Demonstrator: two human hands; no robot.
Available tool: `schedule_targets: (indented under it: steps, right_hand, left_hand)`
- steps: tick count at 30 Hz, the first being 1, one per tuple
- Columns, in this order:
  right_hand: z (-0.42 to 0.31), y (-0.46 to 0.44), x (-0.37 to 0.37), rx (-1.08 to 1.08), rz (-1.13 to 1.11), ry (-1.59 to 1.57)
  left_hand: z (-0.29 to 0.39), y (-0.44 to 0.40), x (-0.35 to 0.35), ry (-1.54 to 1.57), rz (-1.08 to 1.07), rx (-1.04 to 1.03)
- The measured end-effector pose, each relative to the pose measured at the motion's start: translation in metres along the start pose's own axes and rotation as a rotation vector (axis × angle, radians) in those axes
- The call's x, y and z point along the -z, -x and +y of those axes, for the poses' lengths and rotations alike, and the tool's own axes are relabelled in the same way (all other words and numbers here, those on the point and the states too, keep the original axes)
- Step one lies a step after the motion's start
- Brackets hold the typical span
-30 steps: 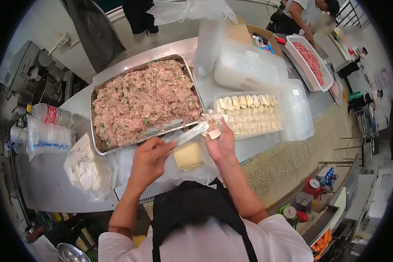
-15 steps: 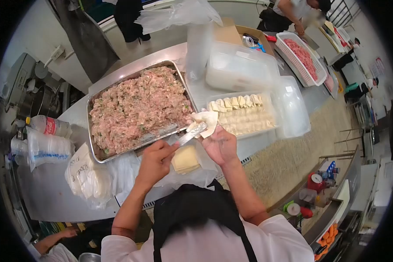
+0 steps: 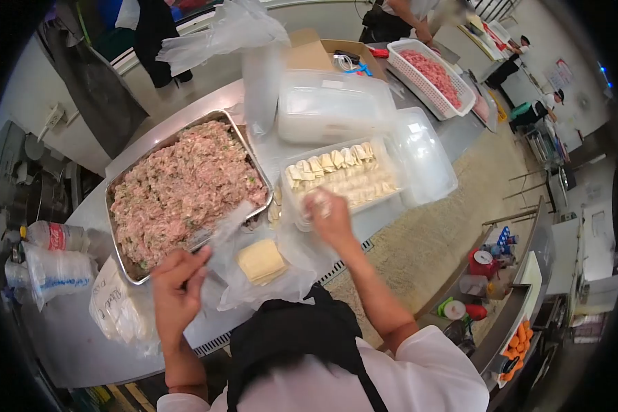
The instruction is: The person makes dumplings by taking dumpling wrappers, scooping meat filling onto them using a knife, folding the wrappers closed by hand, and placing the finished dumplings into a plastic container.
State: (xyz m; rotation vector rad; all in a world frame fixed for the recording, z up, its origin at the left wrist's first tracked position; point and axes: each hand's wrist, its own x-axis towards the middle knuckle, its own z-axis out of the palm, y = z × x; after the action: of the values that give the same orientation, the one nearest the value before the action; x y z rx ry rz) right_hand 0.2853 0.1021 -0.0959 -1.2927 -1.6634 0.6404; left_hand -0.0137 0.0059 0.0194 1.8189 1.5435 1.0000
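My left hand point(image 3: 175, 288) is closed around a flat spatula point(image 3: 232, 223), whose pale blade reaches over the near right corner of a metal tray point(image 3: 127, 268) of minced meat point(image 3: 185, 185). Closed and blurred, my right hand point(image 3: 333, 223) is at the near side of a clear plastic container point(image 3: 384, 196). A pale wonton, mostly hidden, is in its fingers. Inside the container lie rows of folded wontons point(image 3: 336, 161). Between my hands a stack of square yellowish wrappers point(image 3: 261, 261) rests on a plastic sheet point(image 3: 292, 281).
Behind the container are a closed plastic box point(image 3: 336, 106) and a lid point(image 3: 426, 158). Bagged wrappers point(image 3: 120, 305) and a bottle point(image 3: 55, 235) lie at left. Farther back, a person works near a white basket point(image 3: 453, 103) of meat.
The spatula in my left hand has moved left, away from my right hand. My right hand has closed over the filled wrapper it held open and is nearer the container. The view has shifted.
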Motion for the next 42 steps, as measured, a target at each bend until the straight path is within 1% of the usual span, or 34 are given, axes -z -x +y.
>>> schedule_targets:
  steps: [1, 2, 3, 4, 6, 7, 8, 9, 10, 11, 13, 14, 15, 16, 17, 19, 23, 25, 26, 28, 32, 35, 37, 38, 40, 42]
  right_hand:
    - [0.012, -0.008, 0.017, -0.246, 0.021, -0.132]
    - [0.034, -0.014, 0.025, -0.195, 0.246, -0.182]
    - [0.029, -0.027, 0.050, -0.326, 0.187, -0.266]
    - [0.035, -0.037, 0.061, -0.321, 0.184, -0.261]
    - [0.052, -0.052, 0.073, -0.436, -0.016, -0.101]
    - [0.069, -0.056, 0.077, -0.452, -0.099, -0.073]
    - [0.085, -0.058, 0.081, -0.450, -0.100, -0.066]
    - [0.102, -0.060, 0.085, -0.308, -0.047, 0.122]
    - [0.123, -0.064, 0.089, -0.161, 0.002, 0.303]
    - [0.162, -0.070, 0.099, -0.181, 0.050, 0.407]
    - [0.110, -0.089, 0.129, -0.653, 0.000, 0.056]
    - [0.122, -0.094, 0.139, -0.652, -0.006, 0.056]
    - [0.142, -0.099, 0.152, -0.555, -0.011, 0.245]
    - [0.147, -0.103, 0.157, -0.455, -0.013, 0.432]
    - [0.152, -0.105, 0.160, -0.456, -0.009, 0.434]
    - [0.144, -0.111, 0.160, -0.204, -0.006, 0.756]
    - [0.130, -0.121, 0.150, -0.182, 0.048, 0.784]
    - [0.142, -0.123, 0.146, -0.046, 0.252, 0.812]
    - [0.147, -0.124, 0.146, -0.046, 0.252, 0.812]
    - [0.156, -0.126, 0.150, -0.100, 0.125, 0.896]
    - [0.158, -0.122, 0.147, -0.179, 0.140, 0.817]
    - [0.152, -0.117, 0.143, -0.205, 0.170, 0.853]
    - [0.150, -0.116, 0.143, -0.258, 0.150, 0.960]
    - [0.150, -0.117, 0.141, -0.258, 0.147, 0.960]
    - [0.160, -0.116, 0.140, -0.179, 0.262, 1.019]
    - [0.155, -0.110, 0.147, -0.139, 0.254, 0.987]
  left_hand:
    - [-0.002, 0.001, 0.005, 0.007, 0.000, 0.000]
    - [-0.005, 0.001, 0.009, 0.001, 0.018, 0.028]
    - [-0.009, 0.002, 0.012, -0.006, 0.037, 0.057]
    - [-0.015, 0.003, 0.009, -0.001, 0.042, 0.056]
    - [-0.030, 0.007, -0.001, 0.022, 0.017, 0.017]
    - [-0.030, 0.008, -0.004, 0.029, 0.019, 0.014]
    - [-0.030, 0.009, -0.008, 0.031, -0.020, 0.024]
    - [-0.029, 0.010, -0.011, 0.033, -0.054, 0.038]
    - [-0.027, 0.010, -0.012, 0.037, -0.044, 0.047]
    - [-0.024, 0.011, -0.012, 0.029, -0.055, 0.080]
    - [-0.026, 0.015, -0.009, 0.016, -0.062, 0.123]
    - [-0.031, 0.017, -0.010, 0.017, -0.048, 0.119]
    - [-0.035, 0.018, -0.010, 0.019, -0.036, 0.112]
    - [-0.037, 0.018, -0.010, 0.020, -0.038, 0.111]
    - [-0.039, 0.018, -0.010, 0.002, -0.043, 0.110]
    - [-0.040, 0.017, -0.010, -0.015, -0.047, 0.108]
    - [-0.037, 0.017, -0.010, 0.005, -0.047, 0.141]
    - [-0.037, 0.017, -0.010, 0.014, -0.047, 0.144]
    - [-0.037, 0.017, -0.009, 0.004, -0.056, 0.147]
    - [-0.040, 0.018, -0.008, -0.007, -0.066, 0.152]
    - [-0.043, 0.020, -0.011, 0.019, -0.040, 0.126]
    - [-0.041, 0.021, -0.009, 0.017, -0.059, 0.152]
    - [-0.041, 0.022, -0.008, 0.010, -0.078, 0.175]
    - [-0.041, 0.023, -0.008, 0.015, -0.076, 0.173]
    - [-0.044, 0.026, -0.006, 0.018, -0.073, 0.175]
    - [-0.051, 0.030, -0.004, -0.002, -0.022, 0.151]
